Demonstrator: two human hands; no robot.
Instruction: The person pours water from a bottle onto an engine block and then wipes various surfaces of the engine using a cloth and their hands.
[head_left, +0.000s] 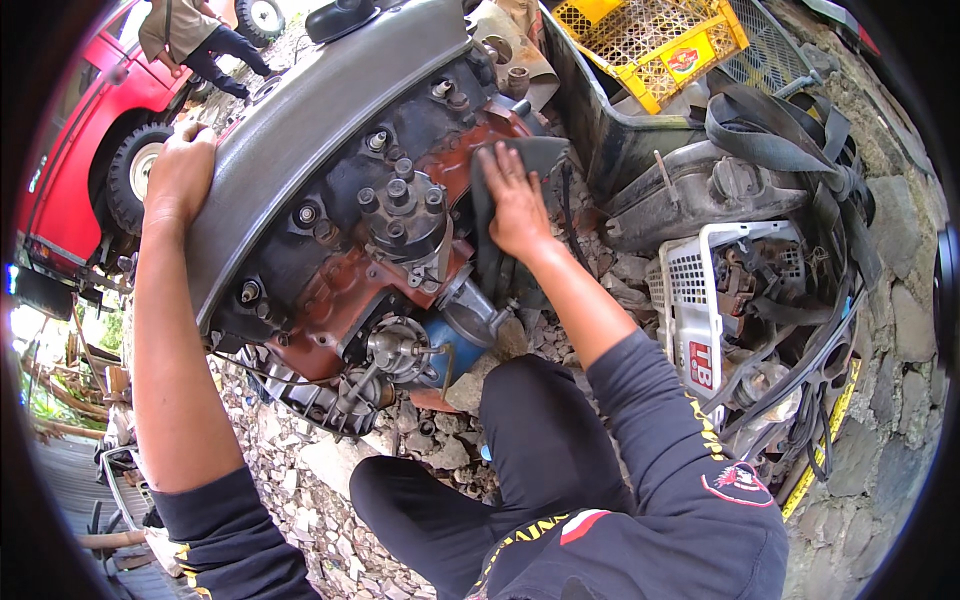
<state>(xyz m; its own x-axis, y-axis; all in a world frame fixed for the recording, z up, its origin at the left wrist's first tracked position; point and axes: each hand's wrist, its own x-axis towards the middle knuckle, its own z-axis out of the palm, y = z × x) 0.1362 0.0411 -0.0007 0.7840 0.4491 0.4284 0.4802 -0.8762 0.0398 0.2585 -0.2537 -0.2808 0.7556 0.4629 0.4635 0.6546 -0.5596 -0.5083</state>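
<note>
In front of me rests a black and reddish-brown engine (335, 290), with a long grey valve cover (290, 140) along its far-left side. My left hand (180, 175) is closed over the outer edge of that cover, its fingers curled and partly hidden. With fingers laid out along it, my right hand (518, 205) holds a dark grey cloth (548, 155) against the engine's right end. Between my hands sit a distributor cap (400, 205) with upright terminals and several spark plugs (377, 141). Lower down are a round metal pump (395, 348) and a blue cylinder (455, 350).
At the right stand a black bin (640, 140) with a yellow crate (650, 45), a dirty metal pan (700, 195), dark straps (770, 120) and a white basket (690, 270) of parts. Loose stones (300, 480) cover the ground. A red vehicle (95, 130) and another person (200, 40) are far left.
</note>
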